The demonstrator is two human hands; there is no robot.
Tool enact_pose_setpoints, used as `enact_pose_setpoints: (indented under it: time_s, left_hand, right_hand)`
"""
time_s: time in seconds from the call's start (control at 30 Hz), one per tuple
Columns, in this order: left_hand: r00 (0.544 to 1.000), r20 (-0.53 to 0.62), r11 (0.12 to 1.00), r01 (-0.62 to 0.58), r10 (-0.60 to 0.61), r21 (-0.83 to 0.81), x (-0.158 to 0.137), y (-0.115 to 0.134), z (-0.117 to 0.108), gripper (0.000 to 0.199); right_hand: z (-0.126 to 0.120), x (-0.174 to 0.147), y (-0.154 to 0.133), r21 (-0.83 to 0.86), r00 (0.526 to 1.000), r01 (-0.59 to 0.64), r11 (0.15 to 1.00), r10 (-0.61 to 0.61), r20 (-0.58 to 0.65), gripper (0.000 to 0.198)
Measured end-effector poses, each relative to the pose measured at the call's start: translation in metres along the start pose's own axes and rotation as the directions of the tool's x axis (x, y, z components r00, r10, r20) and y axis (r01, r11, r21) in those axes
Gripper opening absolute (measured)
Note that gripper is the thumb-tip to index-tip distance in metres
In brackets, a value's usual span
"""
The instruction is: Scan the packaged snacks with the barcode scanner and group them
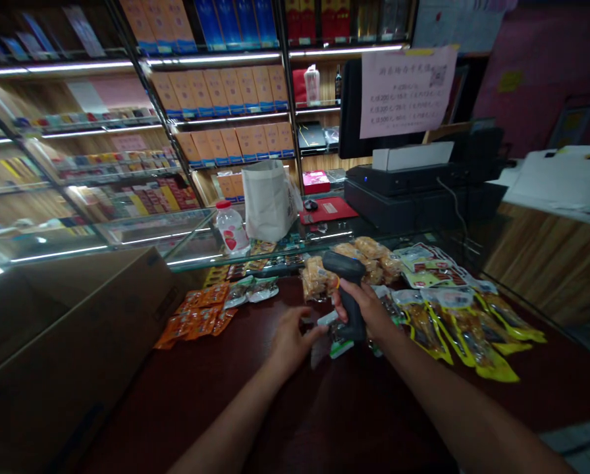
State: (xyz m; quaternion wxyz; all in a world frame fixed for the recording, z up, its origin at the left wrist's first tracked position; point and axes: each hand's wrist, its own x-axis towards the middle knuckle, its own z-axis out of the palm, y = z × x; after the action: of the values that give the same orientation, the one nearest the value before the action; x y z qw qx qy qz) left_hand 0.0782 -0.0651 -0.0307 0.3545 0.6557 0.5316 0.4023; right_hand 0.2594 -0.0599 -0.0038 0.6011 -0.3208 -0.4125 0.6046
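Observation:
My right hand is wrapped round the grip of a black barcode scanner, its head tilted up and to the left. Just left of it, my left hand is low over the dark red table, thumb and forefinger apart. The thumb tip is at the edge of a small green-and-white snack packet, partly hidden under the scanner; I cannot tell whether it touches. Behind the scanner lie clear-wrapped tan snacks. Several yellow-edged snack packs lie to the right of my right hand.
An open cardboard box stands at the left. Orange packets and silvery packets lie beside it. Along the glass counter behind are a red-capped bottle, a white bag and a monitor. Flat white-and-green packs lie at right.

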Motion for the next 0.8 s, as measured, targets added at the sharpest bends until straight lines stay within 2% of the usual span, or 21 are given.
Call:
enact_pose_setpoints:
  time_s: [0.03, 0.1, 0.17, 0.23, 0.4, 0.47, 0.53, 0.63, 0.7, 0.8]
  left_hand:
    - [0.995, 0.058, 0.983, -0.095, 0.087, 0.16, -0.002, 0.001, 0.008, 0.05]
    - [0.977, 0.153, 0.912, -0.195, 0.149, 0.36, -0.003, 0.004, 0.02, 0.059]
    - [0.969, 0.206, 0.862, -0.219, 0.136, 0.457, -0.003, 0.005, 0.025, 0.047]
    - [0.966, 0.207, 0.852, -0.235, 0.153, 0.469, -0.003, 0.003, 0.023, 0.028]
    - [0.971, 0.149, 0.935, -0.221, 0.185, 0.278, -0.011, -0.01, -0.006, 0.008]
    - [0.983, 0.109, 0.97, -0.166, 0.148, 0.178, -0.015, -0.016, -0.019, 0.013]
    - [0.996, 0.069, 0.998, -0.059, 0.056, 0.037, -0.018, -0.02, -0.028, 0.022]
    - [0.998, 0.014, 0.976, 0.07, -0.069, -0.205, -0.019, -0.023, -0.036, 0.033]
    - [0.999, -0.05, 0.965, 0.009, -0.023, -0.262, -0.018, -0.022, -0.038, 0.033]
    - [0.98, -0.093, 0.973, -0.186, 0.175, -0.136, -0.017, -0.019, -0.041, 0.019]
  right_hand:
    - [-0.001, 0.001, 0.0, 0.009, 1.0, 0.005, 1.0, -0.005, -0.001, 0.042]
    - [-0.002, 0.002, 0.001, 0.016, 1.0, 0.015, 1.0, -0.015, 0.002, 0.042]
    - [-0.003, 0.003, 0.003, 0.013, 1.0, 0.02, 1.0, -0.02, 0.008, 0.041]
    - [-0.003, 0.004, 0.006, 0.007, 1.0, 0.019, 1.0, -0.019, 0.013, 0.039]
    - [-0.003, 0.003, 0.009, -0.022, 0.999, 0.004, 1.0, -0.003, 0.033, 0.036]
    - [-0.001, 0.002, 0.011, -0.042, 0.999, -0.001, 0.999, 0.003, 0.049, 0.034]
    - [0.001, 0.0, 0.015, -0.067, 0.998, 0.002, 0.998, 0.002, 0.064, 0.033]
    - [0.006, -0.002, 0.024, -0.115, 0.998, 0.012, 0.993, -0.005, 0.061, 0.035]
    - [0.01, -0.003, 0.031, -0.153, 0.999, 0.009, 0.988, -0.001, 0.051, 0.039]
    - [0.013, -0.005, 0.039, -0.239, 0.998, 0.008, 0.971, 0.008, 0.065, 0.039]
